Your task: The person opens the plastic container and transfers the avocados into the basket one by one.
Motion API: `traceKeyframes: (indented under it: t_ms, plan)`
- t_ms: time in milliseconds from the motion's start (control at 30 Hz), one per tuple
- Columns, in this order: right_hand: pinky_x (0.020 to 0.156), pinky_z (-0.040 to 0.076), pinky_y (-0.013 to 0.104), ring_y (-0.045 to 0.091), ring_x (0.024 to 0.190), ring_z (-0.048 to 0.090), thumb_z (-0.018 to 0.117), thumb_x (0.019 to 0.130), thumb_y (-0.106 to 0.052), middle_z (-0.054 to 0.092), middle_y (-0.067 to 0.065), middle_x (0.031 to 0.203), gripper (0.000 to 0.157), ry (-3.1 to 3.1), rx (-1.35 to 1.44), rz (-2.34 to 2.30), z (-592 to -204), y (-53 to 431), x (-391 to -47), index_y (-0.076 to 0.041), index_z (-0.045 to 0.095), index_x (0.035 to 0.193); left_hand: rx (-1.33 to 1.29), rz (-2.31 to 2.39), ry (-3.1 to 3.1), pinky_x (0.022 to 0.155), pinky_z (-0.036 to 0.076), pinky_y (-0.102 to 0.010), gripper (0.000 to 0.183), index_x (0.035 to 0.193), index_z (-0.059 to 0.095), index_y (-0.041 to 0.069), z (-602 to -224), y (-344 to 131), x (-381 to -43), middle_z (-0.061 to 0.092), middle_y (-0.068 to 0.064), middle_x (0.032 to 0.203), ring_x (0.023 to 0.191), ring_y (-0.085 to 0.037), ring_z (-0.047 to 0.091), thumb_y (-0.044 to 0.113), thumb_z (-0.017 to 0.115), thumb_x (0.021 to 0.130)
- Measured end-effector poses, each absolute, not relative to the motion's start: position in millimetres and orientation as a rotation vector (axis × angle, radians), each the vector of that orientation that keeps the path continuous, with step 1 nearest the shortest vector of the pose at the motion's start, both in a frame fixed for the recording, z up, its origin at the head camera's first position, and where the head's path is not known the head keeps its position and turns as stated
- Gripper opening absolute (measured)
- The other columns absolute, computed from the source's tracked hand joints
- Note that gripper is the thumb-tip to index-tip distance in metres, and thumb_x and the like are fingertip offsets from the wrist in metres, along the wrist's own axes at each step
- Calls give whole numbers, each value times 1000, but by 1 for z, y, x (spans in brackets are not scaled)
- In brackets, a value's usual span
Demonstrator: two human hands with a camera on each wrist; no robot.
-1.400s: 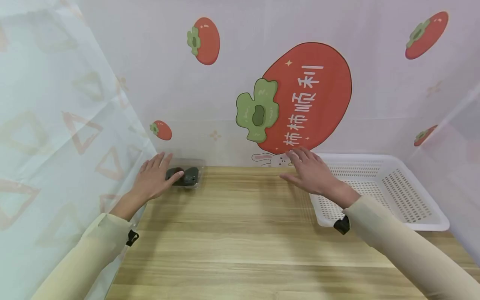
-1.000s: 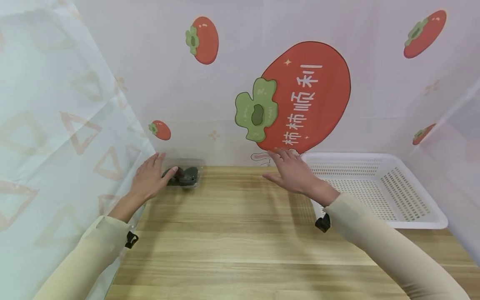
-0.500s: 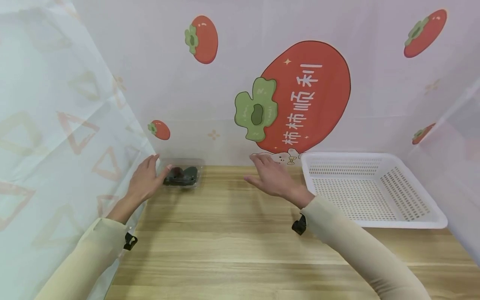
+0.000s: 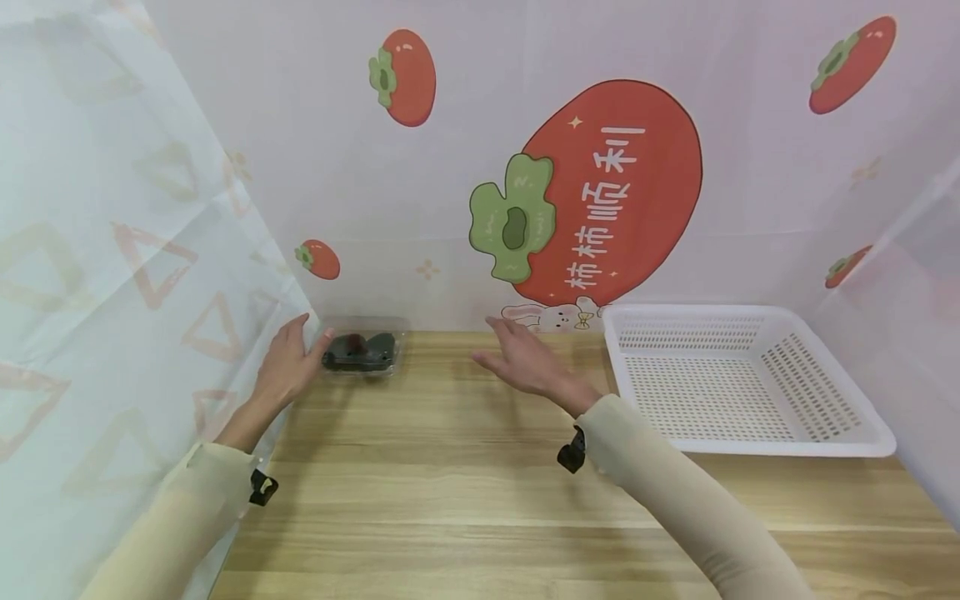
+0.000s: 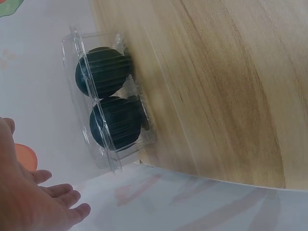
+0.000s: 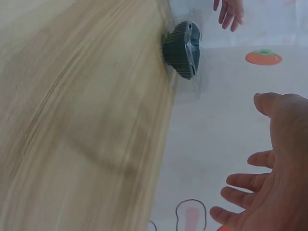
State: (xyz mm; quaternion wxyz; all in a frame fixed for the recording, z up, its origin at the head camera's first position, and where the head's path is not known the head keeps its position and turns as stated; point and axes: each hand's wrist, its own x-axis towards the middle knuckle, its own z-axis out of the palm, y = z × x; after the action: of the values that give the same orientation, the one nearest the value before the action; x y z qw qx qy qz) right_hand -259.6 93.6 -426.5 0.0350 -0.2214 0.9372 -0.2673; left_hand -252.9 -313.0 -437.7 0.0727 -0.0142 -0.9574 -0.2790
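A clear plastic clamshell box [image 4: 362,360] stands at the back left of the table. Inside it are dark green, rounded items like avocados [image 5: 115,122], two of them plain in the left wrist view. My left hand [image 4: 288,364] hovers just left of the box, fingers spread, holding nothing; in the head view its thumb reaches the box's left end. To the right of the box, above the back of the table, my right hand [image 4: 527,360] is held out with loose fingers, a gap between it and the box. Nothing is in its grasp.
A white perforated plastic basket [image 4: 750,448] sits on the right side of the wooden table [image 4: 420,500]. Behind stands a wall covering printed with persimmons [image 4: 622,192]. Pale sheets close in the left side [image 4: 150,333] and the right.
My right hand has travelled left, from over the basket's near-left corner toward the box. The left hand has shifted slightly left, uncovering more of the box. Box and basket have stayed put.
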Motion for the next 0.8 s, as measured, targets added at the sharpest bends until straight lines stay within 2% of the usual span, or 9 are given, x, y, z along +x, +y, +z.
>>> traceKeyframes:
  t_ms: [300, 800]
  plan:
    - [128, 29, 52, 36, 157, 32, 56, 107, -51, 38, 17, 168, 79, 2785, -627, -990, -437, 76, -262, -5, 30, 165, -5, -1015, -2806, 121, 24, -71, 81, 162, 19, -12, -443, -315, -255, 26, -43, 161, 150, -59, 25, 49, 39, 112]
    - [129, 27, 48, 33, 158, 32, 54, 109, -47, 36, 19, 169, 77, 2671, -637, -1150, -460, 44, -272, -1, 30, 165, 128, -1163, -2763, 123, 23, -69, 86, 165, 13, -7, -450, -319, -255, 24, -38, 166, 152, -57, 25, 56, 38, 112]
